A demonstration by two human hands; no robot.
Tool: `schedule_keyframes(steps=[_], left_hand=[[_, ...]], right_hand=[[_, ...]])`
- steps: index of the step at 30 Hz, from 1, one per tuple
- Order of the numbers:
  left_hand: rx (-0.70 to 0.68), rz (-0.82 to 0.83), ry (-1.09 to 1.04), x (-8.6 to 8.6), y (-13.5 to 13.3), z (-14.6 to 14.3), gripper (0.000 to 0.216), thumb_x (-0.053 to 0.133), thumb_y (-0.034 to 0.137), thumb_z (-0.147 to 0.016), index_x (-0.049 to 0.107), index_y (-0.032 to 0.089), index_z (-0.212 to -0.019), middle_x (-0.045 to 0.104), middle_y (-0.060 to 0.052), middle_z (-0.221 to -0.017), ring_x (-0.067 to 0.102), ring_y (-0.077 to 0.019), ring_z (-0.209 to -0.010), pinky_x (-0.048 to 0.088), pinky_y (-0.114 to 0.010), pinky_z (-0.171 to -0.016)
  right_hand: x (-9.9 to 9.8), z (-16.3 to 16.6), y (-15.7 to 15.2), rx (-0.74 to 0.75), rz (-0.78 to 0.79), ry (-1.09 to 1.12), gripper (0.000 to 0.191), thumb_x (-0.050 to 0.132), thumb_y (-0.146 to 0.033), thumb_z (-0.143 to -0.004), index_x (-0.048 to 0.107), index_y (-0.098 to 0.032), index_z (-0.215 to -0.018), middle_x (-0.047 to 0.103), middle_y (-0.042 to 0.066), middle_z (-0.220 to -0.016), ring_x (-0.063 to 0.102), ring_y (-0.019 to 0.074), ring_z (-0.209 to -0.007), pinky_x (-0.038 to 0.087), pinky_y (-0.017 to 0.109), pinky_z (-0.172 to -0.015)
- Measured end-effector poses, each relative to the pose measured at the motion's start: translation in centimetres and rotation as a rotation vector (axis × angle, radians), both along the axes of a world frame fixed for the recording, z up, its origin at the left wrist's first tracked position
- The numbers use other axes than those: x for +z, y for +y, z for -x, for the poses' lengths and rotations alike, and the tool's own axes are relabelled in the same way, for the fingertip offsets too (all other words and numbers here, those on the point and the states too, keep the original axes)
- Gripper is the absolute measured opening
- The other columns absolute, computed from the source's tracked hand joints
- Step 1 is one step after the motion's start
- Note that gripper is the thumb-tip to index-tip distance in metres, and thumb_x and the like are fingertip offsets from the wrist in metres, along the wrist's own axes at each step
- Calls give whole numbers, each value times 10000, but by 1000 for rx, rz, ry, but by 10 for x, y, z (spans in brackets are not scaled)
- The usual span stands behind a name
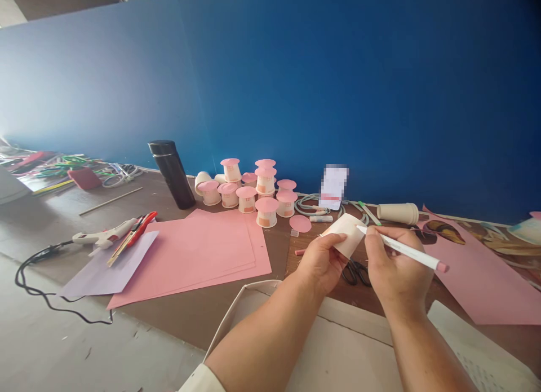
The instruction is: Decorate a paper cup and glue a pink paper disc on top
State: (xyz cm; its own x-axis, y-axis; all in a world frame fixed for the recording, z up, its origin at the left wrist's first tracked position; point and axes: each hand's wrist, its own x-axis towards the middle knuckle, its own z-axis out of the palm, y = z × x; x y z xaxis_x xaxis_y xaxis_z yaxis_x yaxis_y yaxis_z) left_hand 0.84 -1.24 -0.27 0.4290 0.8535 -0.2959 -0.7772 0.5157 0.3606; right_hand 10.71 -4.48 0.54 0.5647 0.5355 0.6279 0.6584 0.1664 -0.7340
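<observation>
My left hand (323, 260) grips a white paper cup (350, 239), tilted on its side in the air above the table. In my right hand (395, 268) is a white marker pen (412, 250) with a pink end, its tip at the cup's wall. Whether the tip touches the cup, I cannot tell. Beyond my hands stand several upside-down paper cups (266, 218) topped with pink paper discs, some stacked on others. A loose pink disc (300, 223) lies in front of them. Black-handled scissors (355, 272) lie partly hidden under my hands.
Pink paper sheets (211, 245) cover the table's left part, with a lilac sheet (114, 268), a red cutter (134, 237) and a glue gun (105, 235). A black flask (172, 175) stands behind. Another cup (398, 213) lies at right. A cardboard box (355, 330) sits below my arms.
</observation>
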Motion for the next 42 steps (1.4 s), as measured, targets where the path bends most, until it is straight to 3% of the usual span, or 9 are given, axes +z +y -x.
schedule_keyframes(steps=[13,26,42], left_hand=[[-5,21,6,0,1,1,251,677,35,-731,729,97,-969,749,-111,-953,694,-164,-831,537,-183,-647],[17,-52,24,-3,1,-1,266,669,33,-746,715,82,-1003,743,-129,-992,686,-149,-819,534,-187,-698],[39,-20,45,-4,2,-3,241,699,28,-716,707,109,-944,736,-110,-991,669,-132,-799,504,-179,-664]], right_hand=[[0,0,0,-1,20,19,216,645,-399,-792,655,-184,-815,675,65,-713,654,220,-672,522,329,-628],[0,-1,0,9,8,-20,245,642,-432,-808,648,-188,-810,681,69,-721,657,220,-662,518,328,-613],[-1,-1,-1,11,27,-52,236,638,-424,-806,657,-189,-804,681,58,-699,629,200,-624,507,318,-602]])
